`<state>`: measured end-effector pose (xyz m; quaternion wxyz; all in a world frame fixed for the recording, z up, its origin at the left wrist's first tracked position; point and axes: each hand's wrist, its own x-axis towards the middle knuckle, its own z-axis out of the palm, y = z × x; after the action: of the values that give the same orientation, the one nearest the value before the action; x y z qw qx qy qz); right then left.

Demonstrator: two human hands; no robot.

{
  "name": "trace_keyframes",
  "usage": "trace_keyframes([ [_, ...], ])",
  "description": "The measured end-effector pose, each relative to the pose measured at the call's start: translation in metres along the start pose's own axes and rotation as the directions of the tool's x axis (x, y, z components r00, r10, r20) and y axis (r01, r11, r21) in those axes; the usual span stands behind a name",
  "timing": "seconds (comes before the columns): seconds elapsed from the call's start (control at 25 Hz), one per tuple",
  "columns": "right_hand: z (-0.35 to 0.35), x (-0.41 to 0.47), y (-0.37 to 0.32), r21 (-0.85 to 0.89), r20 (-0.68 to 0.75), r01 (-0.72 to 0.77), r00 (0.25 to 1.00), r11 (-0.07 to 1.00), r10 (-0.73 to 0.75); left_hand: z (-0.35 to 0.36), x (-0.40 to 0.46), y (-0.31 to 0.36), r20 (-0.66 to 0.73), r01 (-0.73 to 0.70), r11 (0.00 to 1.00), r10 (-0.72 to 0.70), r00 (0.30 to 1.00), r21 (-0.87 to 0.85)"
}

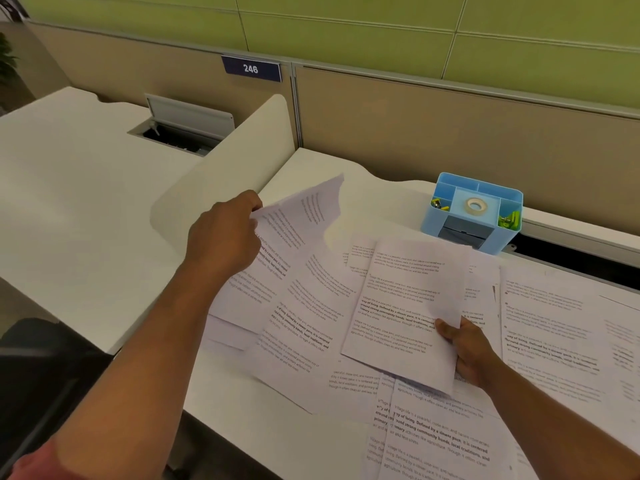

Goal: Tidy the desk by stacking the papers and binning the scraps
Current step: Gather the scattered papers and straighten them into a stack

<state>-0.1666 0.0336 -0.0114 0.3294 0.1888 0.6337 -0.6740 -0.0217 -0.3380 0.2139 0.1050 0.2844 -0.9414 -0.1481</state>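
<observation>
Printed papers (pixel 433 427) lie scattered over a white desk (pixel 304 445). The left hand (pixel 223 237) pinches a curling sheet (pixel 304 216) at its far edge; the right hand (pixel 465 351) grips a flat sheet (pixel 405 306). Gathering appears underway; next, likely bring both sheets together, edges aligned.

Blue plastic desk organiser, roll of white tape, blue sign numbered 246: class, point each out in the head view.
Blue plastic desk organiser (pixel 450 233): head view, its front wall.
Roll of white tape (pixel 476 205): head view, its rim.
Blue sign numbered 246 (pixel 250 68): head view, the digits.
</observation>
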Motion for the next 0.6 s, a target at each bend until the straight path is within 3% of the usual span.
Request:
trace_keyframes([
  [0.32, 0.004, -0.004, -0.001, -0.025, -0.017, 0.010, 1.000, 1.000, -0.011, -0.015, 0.000, 0.012, -0.081, -0.050, 0.999, 0.051, 0.995, 0.016],
  [0.44, 0.008, -0.008, -0.001, -0.017, -0.007, 0.018, 1.000, 1.000, -0.018, -0.007, 0.007, 0.012, 0.012, 0.017, 0.956, -0.014, 1.000, -0.293],
  [0.52, 0.011, -0.012, -0.001, 0.018, 0.010, 0.026, 1.000, 0.999, -0.026, 0.009, 0.011, 0.009, 0.112, 0.119, 0.805, -0.066, 0.992, -0.582],
  [0.6, 0.014, -0.024, -0.004, 0.052, 0.051, 0.051, 0.997, 0.997, -0.054, 0.035, 0.008, 0.007, 0.249, 0.259, 0.625, -0.105, 0.963, -0.736],
])
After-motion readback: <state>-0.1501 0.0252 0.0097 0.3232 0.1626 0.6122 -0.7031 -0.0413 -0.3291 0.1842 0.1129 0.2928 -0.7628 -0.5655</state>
